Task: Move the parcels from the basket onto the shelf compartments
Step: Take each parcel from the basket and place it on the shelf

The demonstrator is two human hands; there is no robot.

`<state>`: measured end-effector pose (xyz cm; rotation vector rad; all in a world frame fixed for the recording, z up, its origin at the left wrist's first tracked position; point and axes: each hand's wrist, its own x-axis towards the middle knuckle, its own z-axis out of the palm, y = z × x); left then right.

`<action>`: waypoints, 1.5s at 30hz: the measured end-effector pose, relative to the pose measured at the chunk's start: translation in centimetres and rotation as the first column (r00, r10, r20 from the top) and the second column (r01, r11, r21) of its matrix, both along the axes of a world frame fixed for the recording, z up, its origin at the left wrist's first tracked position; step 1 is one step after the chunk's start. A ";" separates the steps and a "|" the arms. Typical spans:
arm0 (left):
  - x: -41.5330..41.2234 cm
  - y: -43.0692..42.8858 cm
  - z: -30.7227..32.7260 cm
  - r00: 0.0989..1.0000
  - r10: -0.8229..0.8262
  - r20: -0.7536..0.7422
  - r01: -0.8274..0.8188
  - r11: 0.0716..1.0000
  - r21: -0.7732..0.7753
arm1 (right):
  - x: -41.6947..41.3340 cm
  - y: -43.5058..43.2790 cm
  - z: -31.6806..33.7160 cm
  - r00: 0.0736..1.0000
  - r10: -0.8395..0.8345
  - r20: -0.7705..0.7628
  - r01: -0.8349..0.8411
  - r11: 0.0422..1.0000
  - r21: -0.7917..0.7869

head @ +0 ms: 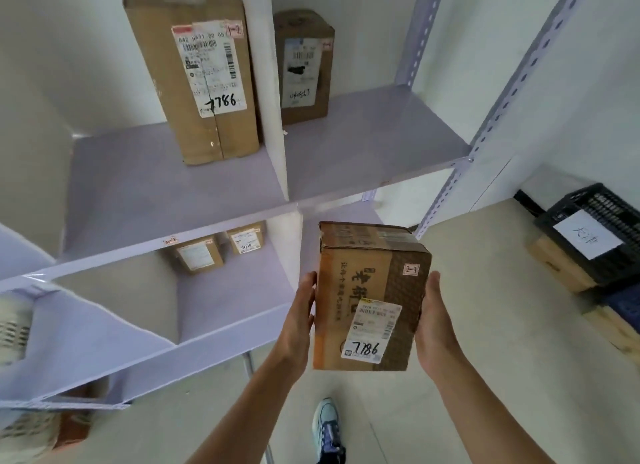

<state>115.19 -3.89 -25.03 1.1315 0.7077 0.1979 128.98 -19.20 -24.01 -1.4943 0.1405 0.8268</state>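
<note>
1. Parcel [370, 297]: you hold it in the air just off the front edge of the lower board of the shelf [173, 193]. It is well apart from the basket [595, 235], which sits at the floor's right edge.
2. Long axis: it runs from your wrists up and away toward the shelf. The labelled face is turned to you, with "7786" at the near end.
3. Left hand [303, 314]: palm and straight fingers are pressed flat on the parcel's left side, not curled round it.
4. Right hand [433, 321]: it lies flat on the right side in the same way. Your two hands clamp the parcel between them at like height, neither nearer the shelf.
5. Lower board: the right compartment opens directly behind the parcel's far end. The left one holds two small boxes [199, 257] near its back edge.
6. Upper board: a tall box [194, 69] stands left of the divider [273, 117], and a smaller box [304, 65] stands right of it, near the back edge.
7. Judgement: the coming move is probably a push forward along the long axis. The parcel's corner sticker seems to read 2-3, which may name the compartment.
</note>
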 end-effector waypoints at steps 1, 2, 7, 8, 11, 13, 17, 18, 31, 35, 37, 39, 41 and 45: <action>1.1 0.2 -0.7 1.000 0.026 -0.010 -0.026 1.000 -0.014 | 1.3 0.5 -0.4 1.000 0.026 -0.006 -0.026 1.000 -0.011; 2.1 0.4 -1.2 0.999 0.051 -0.020 -0.051 0.998 -0.029 | 2.5 0.9 -0.9 0.999 0.051 -0.012 -0.051 0.999 -0.018; 6.1 1.3 -3.5 0.987 0.143 -0.075 -0.148 0.987 -0.061 | 7.6 2.8 -3.5 0.996 0.089 -0.002 -0.089 0.995 -0.034; 6.7 1.4 -3.9 0.984 0.158 -0.082 -0.163 0.985 -0.059 | 8.5 3.2 -4.1 0.995 0.102 -0.001 -0.102 0.994 -0.032; 8.6 1.7 -5.3 0.970 0.225 -0.095 -0.230 0.972 -0.046 | 11.2 4.5 -5.7 0.988 0.152 -0.001 -0.152 0.988 -0.001; 9.9 1.9 -6.2 0.959 0.266 -0.100 -0.271 0.962 -0.038 | 13.0 5.4 -6.9 0.982 0.190 -0.001 -0.190 0.982 0.021; 12.4 2.1 -8.4 0.922 0.374 -0.100 -0.374 0.927 0.014 | 16.6 6.8 -10.5 0.967 0.256 0.002 -0.255 0.964 0.069; 13.1 2.2 -9.1 0.911 0.401 -0.093 -0.400 0.916 0.032 | 17.5 7.3 -11.7 0.961 0.275 0.005 -0.275 0.959 0.076; 18.8 3.9 -20.3 0.794 0.589 0.148 -0.607 0.780 0.155 | 23.1 12.2 -23.3 0.920 0.365 0.139 -0.388 0.896 0.215; 19.1 5.4 -23.7 0.771 0.602 0.209 -0.634 0.756 0.162 | 23.2 13.6 -27.0 0.900 0.388 0.201 -0.427 0.877 0.219; 19.1 6.0 -25.8 0.745 0.616 0.255 -0.661 0.734 0.158 | 22.8 14.1 -28.4 0.882 0.405 0.240 -0.457 0.860 0.229; 18.7 6.5 -27.5 0.719 0.621 0.312 -0.685 0.708 0.171 | 22.1 14.7 -29.9 0.861 0.423 0.284 -0.492 0.834 0.249; 18.5 6.7 -29.1 0.701 0.605 0.378 -0.696 0.694 0.181 | 21.6 15.0 -31.4 0.859 0.401 0.319 -0.491 0.823 0.287; 18.6 7.0 -31.5 0.679 0.561 0.474 -0.708 0.671 0.220 | 21.4 15.9 -34.1 0.871 0.372 0.321 -0.484 0.760 0.433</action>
